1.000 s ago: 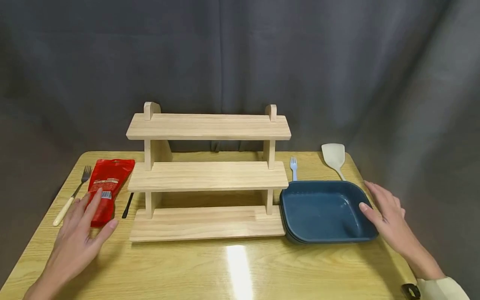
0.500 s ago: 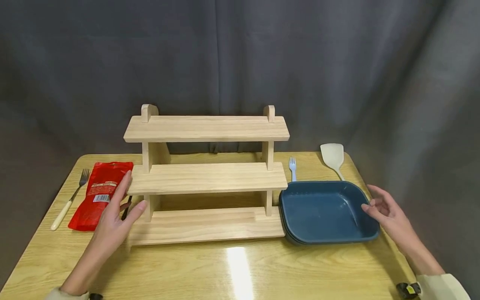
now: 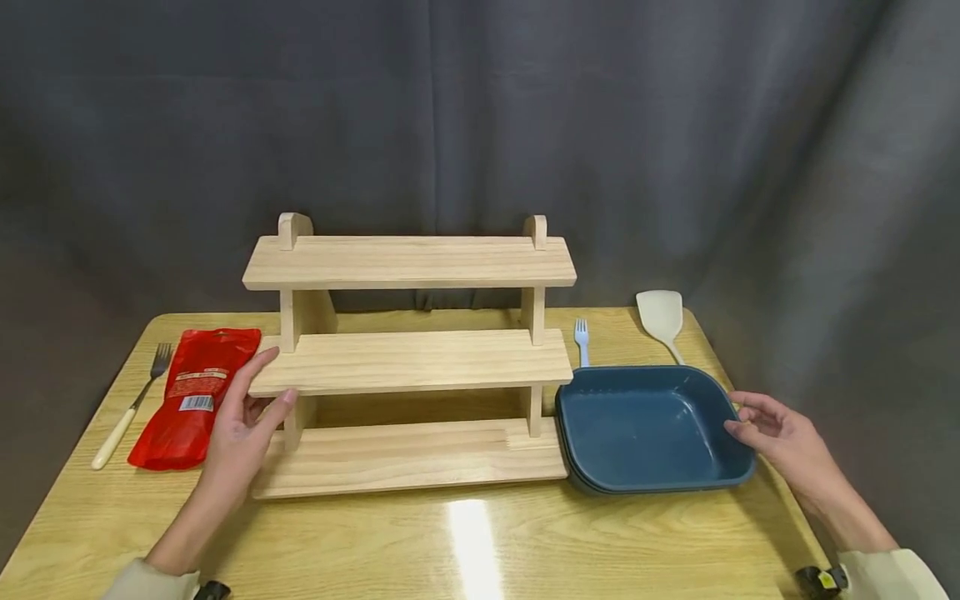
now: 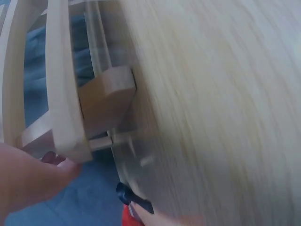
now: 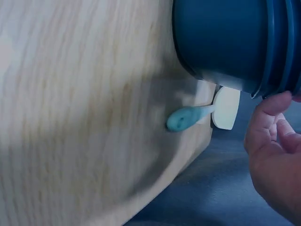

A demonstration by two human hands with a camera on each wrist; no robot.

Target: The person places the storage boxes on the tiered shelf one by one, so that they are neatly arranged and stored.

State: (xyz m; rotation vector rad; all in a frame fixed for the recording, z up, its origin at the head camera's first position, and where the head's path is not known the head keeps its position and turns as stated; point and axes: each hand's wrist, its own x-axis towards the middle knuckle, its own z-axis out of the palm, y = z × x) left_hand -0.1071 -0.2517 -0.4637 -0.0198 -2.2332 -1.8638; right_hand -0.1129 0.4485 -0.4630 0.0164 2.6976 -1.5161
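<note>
A three-tier wooden display rack (image 3: 408, 362) stands mid-table. My left hand (image 3: 238, 433) grips the left end of its middle tier, thumb at the front corner; the left wrist view shows that hand (image 4: 28, 174) around the board's end. To the right sits a stack of dark blue plastic basins (image 3: 652, 425), its left side close against the rack. My right hand (image 3: 791, 437) pinches the right rim of the stack. From the right wrist view, the thumb of the right hand (image 5: 277, 150) lies against the rims of the basins (image 5: 221, 42).
Left of the rack lie a red pouch (image 3: 191, 400) and a cream-handled fork (image 3: 120, 429). A black utensil end (image 4: 134, 197) shows in the left wrist view. Behind the basins are a pale blue fork (image 3: 582, 342) and a white spatula (image 3: 662, 317). A grey curtain (image 3: 480, 108) hangs behind.
My left hand has moved right, from over the red pouch to the rack's middle tier. The pouch's lower end has swung left. My right hand has closed on the basin rim.
</note>
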